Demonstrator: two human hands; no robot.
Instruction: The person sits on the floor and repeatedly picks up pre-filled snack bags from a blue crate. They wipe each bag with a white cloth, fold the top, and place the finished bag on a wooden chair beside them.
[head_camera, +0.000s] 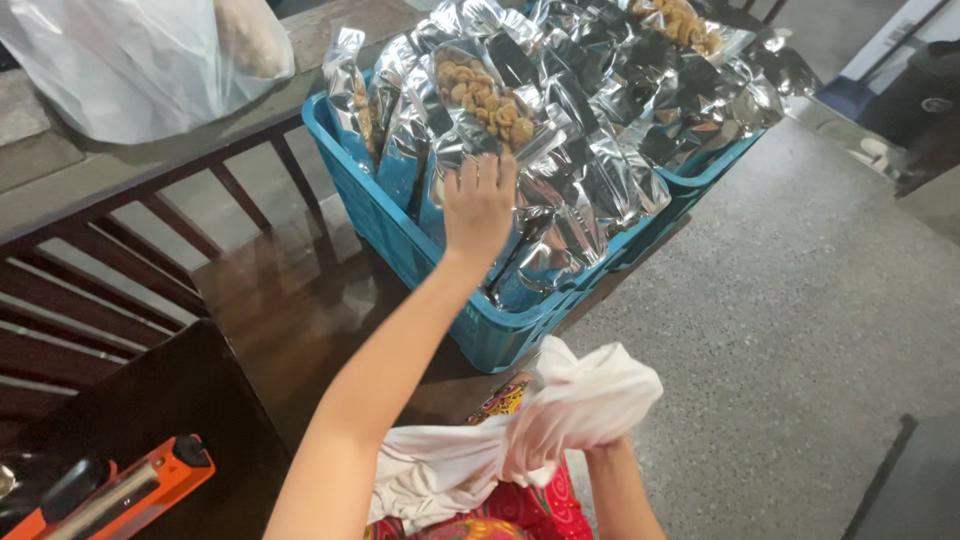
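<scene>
My left hand reaches forward into a blue plastic crate and grips a shiny silver pouch with a clear window showing brown nut-like snacks. The crate is packed with several such silver pouches standing upright. My right hand is low near my lap, closed around a bunched white cloth that covers most of the fingers. A second blue crate with more pouches stands behind the first.
The crates sit on a dark wooden bench with a slatted back. An orange and black heat sealer lies at lower left. A large clear plastic bag rests on the ledge at top left. Grey speckled floor is on the right.
</scene>
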